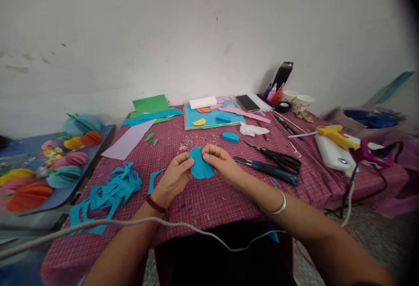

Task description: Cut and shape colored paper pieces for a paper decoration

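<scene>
Between my two hands, above the red checked tablecloth (196,209), is a blue paper circle (201,168) with a crease down its middle. My left hand (178,170) pinches its left edge between thumb and fingers. On the upper right edge, my right hand (221,160) grips it the same way. A folded blue paper half-circle (230,137) lies beyond my right hand. Scissors (275,155) and a blue utility knife (268,170) rest to the right. Left of my left hand is a heap of blue paper offcuts (113,190).
A white cable (183,225) runs across the front, over my forearms. At right sit a yellow glue gun (337,135), paper cups (301,102) and a black bottle (283,76). Paper pumpkins (29,196) stand on a side table at left. Coloured sheets (150,103) lie along the back.
</scene>
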Action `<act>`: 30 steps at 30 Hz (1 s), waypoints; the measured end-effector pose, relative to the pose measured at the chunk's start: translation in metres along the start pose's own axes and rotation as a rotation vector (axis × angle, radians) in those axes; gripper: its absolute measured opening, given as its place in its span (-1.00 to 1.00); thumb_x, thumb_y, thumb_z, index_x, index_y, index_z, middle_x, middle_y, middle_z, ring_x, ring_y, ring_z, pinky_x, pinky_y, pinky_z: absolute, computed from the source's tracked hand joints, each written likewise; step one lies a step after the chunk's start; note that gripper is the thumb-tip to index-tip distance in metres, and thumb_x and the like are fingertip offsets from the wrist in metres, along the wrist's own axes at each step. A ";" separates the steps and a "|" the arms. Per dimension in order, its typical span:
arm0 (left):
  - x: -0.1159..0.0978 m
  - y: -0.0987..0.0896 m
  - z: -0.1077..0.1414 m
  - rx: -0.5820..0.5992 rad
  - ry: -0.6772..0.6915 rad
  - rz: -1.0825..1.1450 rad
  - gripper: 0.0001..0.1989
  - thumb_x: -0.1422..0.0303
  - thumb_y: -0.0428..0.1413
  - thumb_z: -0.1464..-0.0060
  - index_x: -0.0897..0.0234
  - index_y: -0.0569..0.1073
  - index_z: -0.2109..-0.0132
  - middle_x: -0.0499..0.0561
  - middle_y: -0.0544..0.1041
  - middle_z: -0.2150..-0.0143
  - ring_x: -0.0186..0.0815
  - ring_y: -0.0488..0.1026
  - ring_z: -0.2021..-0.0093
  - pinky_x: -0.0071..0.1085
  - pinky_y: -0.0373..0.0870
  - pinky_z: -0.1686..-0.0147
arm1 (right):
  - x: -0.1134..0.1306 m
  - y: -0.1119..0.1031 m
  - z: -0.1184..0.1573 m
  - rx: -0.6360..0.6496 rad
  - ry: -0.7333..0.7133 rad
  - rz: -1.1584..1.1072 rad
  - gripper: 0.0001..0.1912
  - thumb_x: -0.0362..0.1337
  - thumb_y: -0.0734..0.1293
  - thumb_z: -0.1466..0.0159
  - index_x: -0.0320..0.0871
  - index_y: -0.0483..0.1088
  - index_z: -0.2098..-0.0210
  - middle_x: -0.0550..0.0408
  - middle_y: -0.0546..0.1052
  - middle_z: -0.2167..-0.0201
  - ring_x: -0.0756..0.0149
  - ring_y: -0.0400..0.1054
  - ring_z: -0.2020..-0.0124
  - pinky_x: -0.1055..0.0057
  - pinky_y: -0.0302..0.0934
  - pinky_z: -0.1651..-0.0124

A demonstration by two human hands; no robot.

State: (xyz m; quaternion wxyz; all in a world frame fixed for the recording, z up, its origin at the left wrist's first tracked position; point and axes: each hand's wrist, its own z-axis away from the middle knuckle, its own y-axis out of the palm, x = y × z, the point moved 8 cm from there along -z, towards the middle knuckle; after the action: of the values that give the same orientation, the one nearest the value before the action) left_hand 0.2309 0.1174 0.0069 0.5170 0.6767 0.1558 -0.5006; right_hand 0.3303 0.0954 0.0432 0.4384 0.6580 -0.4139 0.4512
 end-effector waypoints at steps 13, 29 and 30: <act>0.001 0.001 0.000 0.018 -0.005 -0.023 -0.78 0.31 0.30 0.15 0.34 0.47 0.38 -0.08 0.46 0.50 -0.43 0.37 0.52 -0.44 0.33 0.42 | 0.000 0.002 0.000 0.028 -0.006 -0.042 -0.71 -0.09 0.32 -0.20 -0.15 0.21 0.45 0.29 0.18 0.59 0.53 0.03 0.61 0.55 -0.03 0.57; 0.001 0.002 0.000 -0.004 -0.010 -0.027 -0.76 0.30 0.33 0.19 0.34 0.48 0.40 -0.09 0.45 0.52 -0.43 0.35 0.52 -0.44 0.30 0.44 | 0.002 0.000 0.001 -0.004 -0.031 -0.005 -0.78 -0.13 0.29 -0.23 -0.14 0.24 0.39 0.25 0.22 0.53 0.50 0.06 0.57 0.52 0.01 0.52; 0.001 0.002 0.001 -0.003 -0.011 -0.028 -0.76 0.30 0.33 0.19 0.34 0.48 0.40 -0.08 0.45 0.52 -0.43 0.35 0.52 -0.44 0.31 0.43 | 0.003 0.000 0.001 -0.003 -0.024 -0.016 -0.76 -0.11 0.30 -0.22 -0.14 0.24 0.41 0.26 0.21 0.55 0.50 0.06 0.58 0.52 0.00 0.53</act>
State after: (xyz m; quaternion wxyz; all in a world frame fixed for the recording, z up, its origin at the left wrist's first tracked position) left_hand 0.2322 0.1160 0.0073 0.5119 0.6708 0.1631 -0.5112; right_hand 0.3310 0.0939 0.0456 0.4382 0.6659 -0.4145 0.4391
